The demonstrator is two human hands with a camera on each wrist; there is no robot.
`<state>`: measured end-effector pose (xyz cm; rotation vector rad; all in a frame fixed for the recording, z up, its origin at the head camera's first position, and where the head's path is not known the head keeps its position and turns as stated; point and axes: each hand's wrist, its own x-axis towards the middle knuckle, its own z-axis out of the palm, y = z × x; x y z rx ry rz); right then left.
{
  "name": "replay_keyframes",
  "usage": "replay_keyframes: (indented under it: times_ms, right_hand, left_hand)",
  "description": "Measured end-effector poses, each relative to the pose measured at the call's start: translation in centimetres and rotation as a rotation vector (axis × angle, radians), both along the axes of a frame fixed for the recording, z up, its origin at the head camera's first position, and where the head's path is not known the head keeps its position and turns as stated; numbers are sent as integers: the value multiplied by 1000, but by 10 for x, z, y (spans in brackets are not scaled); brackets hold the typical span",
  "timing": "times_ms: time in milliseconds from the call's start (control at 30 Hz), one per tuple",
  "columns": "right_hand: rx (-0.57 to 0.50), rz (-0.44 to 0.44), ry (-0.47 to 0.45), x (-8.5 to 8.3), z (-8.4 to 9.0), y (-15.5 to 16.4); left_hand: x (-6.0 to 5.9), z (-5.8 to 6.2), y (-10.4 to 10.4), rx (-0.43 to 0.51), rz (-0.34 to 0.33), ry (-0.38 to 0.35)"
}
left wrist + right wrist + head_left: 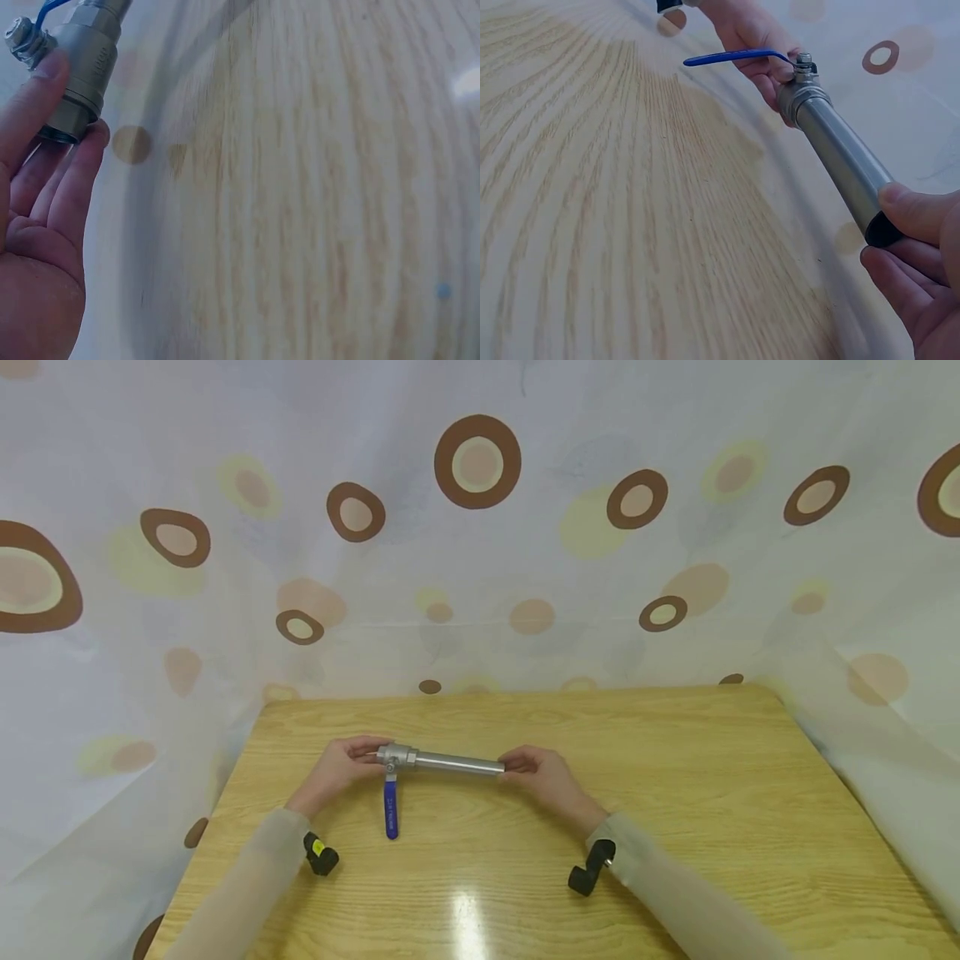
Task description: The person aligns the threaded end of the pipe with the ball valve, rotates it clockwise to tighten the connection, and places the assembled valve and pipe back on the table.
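A steel pipe [459, 764] with a ball valve [396, 756] screwed on its left end is held level just above the wooden table [675, 793]. The valve's blue lever [391, 808] points toward me. My left hand [341, 767] grips the valve body [79, 71] between thumb and fingers. My right hand [543, 775] pinches the pipe's open right end [881, 229]. From the right wrist view the pipe [844, 161] runs away to the valve [801, 94] and blue lever [731, 57].
A spotted white curtain [480, 527] encloses the table on the back and both sides. A black wrist camera mount sits on each forearm [321, 856] [590, 870]. Bare wood lies to the right and in front of the hands.
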<state>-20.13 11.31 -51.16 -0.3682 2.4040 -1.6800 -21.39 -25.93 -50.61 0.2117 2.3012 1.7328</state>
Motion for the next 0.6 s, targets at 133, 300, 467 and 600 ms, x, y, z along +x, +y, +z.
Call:
replay_keyframes:
  times_ms: [133,300,467,600]
  right_hand:
    - [4,9,6,-1,-6,-5]
    - [30,30,10,-2,-13,-9]
    - [39,47,23,-2,-13,-13]
    - [57,58,46,-2,-12,-14]
  left_hand:
    - [-2,-4,-6,-7,-3,1]
    - [-5,-6,-12,-23,-9,8]
    - [-8,-8,-14,-18,-10,4]
    - [-10,-11,-15,5,-4,-9]
